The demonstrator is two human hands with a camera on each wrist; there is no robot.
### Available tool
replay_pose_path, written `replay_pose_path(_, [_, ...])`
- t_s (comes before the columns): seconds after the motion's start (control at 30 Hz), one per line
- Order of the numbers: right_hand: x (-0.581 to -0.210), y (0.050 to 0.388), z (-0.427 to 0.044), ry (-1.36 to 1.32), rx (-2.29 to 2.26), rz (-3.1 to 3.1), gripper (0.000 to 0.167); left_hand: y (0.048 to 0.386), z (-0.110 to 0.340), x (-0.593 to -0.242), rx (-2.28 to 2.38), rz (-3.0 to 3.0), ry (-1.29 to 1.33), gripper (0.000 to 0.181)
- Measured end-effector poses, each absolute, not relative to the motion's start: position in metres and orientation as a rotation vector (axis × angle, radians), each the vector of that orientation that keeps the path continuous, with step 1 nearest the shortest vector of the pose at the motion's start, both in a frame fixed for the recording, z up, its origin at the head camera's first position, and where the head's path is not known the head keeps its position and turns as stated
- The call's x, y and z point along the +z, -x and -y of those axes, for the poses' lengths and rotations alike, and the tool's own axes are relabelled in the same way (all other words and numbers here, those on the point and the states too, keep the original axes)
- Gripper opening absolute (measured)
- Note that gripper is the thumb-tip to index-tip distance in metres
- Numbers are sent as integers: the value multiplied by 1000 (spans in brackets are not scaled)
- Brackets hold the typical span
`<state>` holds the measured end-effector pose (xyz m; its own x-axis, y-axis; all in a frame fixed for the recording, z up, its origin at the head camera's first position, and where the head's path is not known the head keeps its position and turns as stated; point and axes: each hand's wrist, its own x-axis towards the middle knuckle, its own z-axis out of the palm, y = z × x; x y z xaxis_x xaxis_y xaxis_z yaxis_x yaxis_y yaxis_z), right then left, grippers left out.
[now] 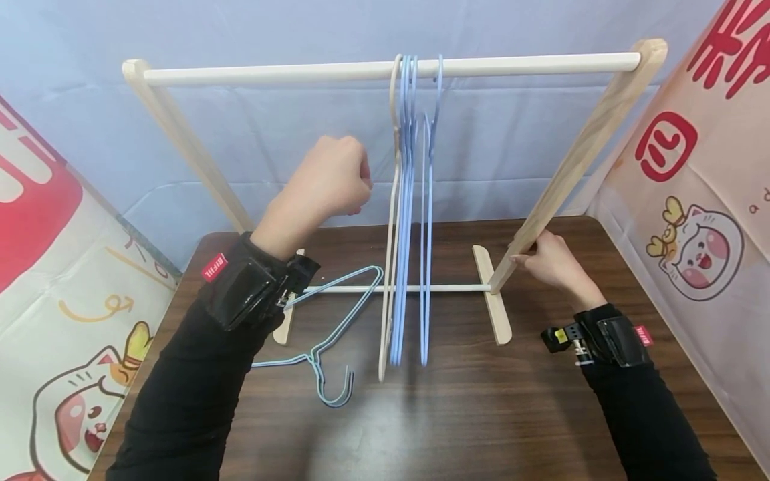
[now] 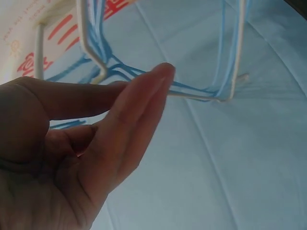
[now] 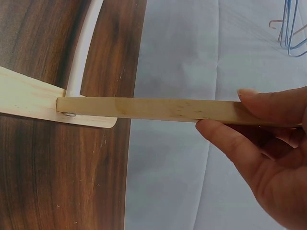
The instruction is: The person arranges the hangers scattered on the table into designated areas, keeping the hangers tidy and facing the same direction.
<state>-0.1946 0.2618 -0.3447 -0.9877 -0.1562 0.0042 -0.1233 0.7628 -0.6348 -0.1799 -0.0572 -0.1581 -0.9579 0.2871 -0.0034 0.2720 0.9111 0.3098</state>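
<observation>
A wooden clothes rack stands on the table. Several blue hangers hang near the middle of its rail, with a white hanger at their left side. My left hand is in the air just left of the white hanger, apart from it in the head view. Its fingers are loosely bent, thumb near them, with nothing held; hangers show behind. Low on the rack's right upright, my right hand grips the wood between thumb and fingers.
Light blue hangers lie on the brown table, left of the hanging ones and partly behind the left forearm. The rack's right foot rests on the table. A pale blue cloth forms the back; printed cloths stand at both sides.
</observation>
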Motion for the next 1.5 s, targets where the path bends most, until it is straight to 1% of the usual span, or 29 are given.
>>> replay_pose_path(0.2, [-344,195,-261,233,-1030,-2914,34,184,71,-170,422,-3013,-434,18])
replay_pose_path(0.37, [-344,195,-261,241,-1024,-2932,33,187,82,-184,383,-3030,-452,12])
replay_pose_path(0.53, [-346,195,-262,236,-1056,-2892,35,188,92,-200,351,-3020,-448,20])
replay_pose_path(0.6, [-346,195,-263,234,-1066,-2877,35,188,96,-206,336,-3010,-431,16])
replay_pose_path(0.67, [-346,195,-263,235,-1063,-2881,35,189,100,-212,325,-2992,-394,7])
replay_pose_path(0.7, [-347,195,-263,235,-1063,-2881,35,189,102,-216,320,-2981,-376,7])
replay_pose_path(0.83, [-347,195,-263,236,-1054,-2884,35,189,108,-229,306,-2943,-328,15])
replay_pose_path(0.97, [-347,195,-263,234,-1061,-2874,36,189,115,-242,317,-2915,-330,16])
replay_pose_path(1.1, [-346,195,-262,231,-1068,-2871,36,188,122,-260,358,-2891,-314,23])
replay_pose_path(1.2, [-346,195,-262,232,-1070,-2873,36,186,128,-276,370,-2875,-307,23])
replay_pose_path(1.23, [-346,195,-262,233,-1071,-2872,36,186,129,-281,373,-2868,-303,20])
replay_pose_path(1.27, [-346,195,-262,233,-1074,-2870,36,185,131,-287,371,-2860,-304,14])
replay_pose_path(1.37, [-346,195,-262,231,-1077,-2868,36,182,136,-303,357,-2864,-315,12])
replay_pose_path(1.47, [-346,195,-262,229,-1077,-2866,36,179,141,-320,346,-2842,-318,16])
replay_pose_path(1.5, [-346,195,-262,228,-1075,-2865,37,178,143,-326,342,-2838,-320,22])
